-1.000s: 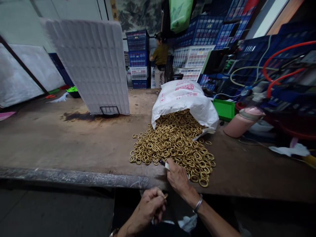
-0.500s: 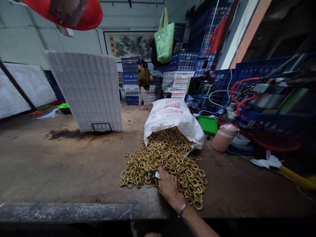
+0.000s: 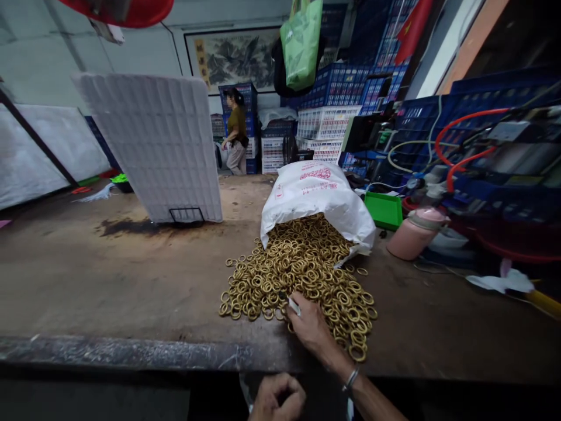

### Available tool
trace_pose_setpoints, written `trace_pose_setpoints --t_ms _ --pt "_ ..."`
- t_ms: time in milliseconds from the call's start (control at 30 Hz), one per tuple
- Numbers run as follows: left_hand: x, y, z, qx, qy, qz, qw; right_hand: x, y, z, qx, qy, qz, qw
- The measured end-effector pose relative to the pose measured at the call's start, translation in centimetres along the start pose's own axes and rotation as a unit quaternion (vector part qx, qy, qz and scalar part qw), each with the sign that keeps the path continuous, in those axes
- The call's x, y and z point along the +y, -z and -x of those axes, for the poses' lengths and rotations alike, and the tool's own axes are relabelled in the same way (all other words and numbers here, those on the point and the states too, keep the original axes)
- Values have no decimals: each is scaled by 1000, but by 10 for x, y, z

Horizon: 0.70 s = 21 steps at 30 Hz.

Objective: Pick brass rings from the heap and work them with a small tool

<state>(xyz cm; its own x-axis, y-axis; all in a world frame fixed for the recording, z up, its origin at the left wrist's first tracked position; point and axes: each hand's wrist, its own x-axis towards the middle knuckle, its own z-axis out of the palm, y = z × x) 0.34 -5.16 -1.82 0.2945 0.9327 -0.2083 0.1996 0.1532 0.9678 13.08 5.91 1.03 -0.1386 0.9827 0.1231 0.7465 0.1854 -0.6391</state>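
My right hand (image 3: 310, 321), with a metal bracelet on its wrist, is closed around a small white-and-black tool (image 3: 294, 306) at the front of a pile of brass-coloured rings (image 3: 302, 272). The tool's dark tip is among the rings; its exact kind does not show. The rings spill from the open mouth of a white woven sack (image 3: 313, 187) with red print, lying on its side. Below the table's front edge, my left hand (image 3: 278, 399) has its fingers curled, thumb and forefinger close together. Whatever it may hold is hidden. Pale, clear-looking material shows beside it.
A ribbed white panel (image 3: 160, 146) stands on the wooden table (image 3: 131, 286) in a black wire stand. To the right are a green tray (image 3: 383, 210), a pink bottle (image 3: 414, 237) and orange tubing (image 3: 442, 137). A person (image 3: 236, 131) is behind the table, near stacked crates (image 3: 328, 124).
My left hand has risen into view at the bottom. My right hand has shifted slightly at the front of the rings, still holding the tool. The person behind has moved left.
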Motion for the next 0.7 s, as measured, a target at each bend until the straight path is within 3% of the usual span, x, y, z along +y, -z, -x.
trace_pose_setpoints --t_ms 67,133,233,400,500,600,700 --pt "8 7 -10 46 -65 -6 997 0 1 4 -36 -25 -90 995" --pt "17 16 -14 142 -153 -44 977 0 2 10 -65 -41 -173 982" --pt "26 26 -19 171 -206 -69 961 1 3 21 -101 -74 -263 957" --pt "27 29 -30 101 -190 -32 976 -5 4 37 -156 -171 -399 887" --pt "26 28 -32 91 -160 13 983 -12 6 41 -197 -227 -444 844" --pt "27 25 -32 105 -127 17 986 -15 6 41 -190 -215 -446 847" --pt "29 22 -32 114 -77 45 989 -12 0 40 -160 -189 -413 877"
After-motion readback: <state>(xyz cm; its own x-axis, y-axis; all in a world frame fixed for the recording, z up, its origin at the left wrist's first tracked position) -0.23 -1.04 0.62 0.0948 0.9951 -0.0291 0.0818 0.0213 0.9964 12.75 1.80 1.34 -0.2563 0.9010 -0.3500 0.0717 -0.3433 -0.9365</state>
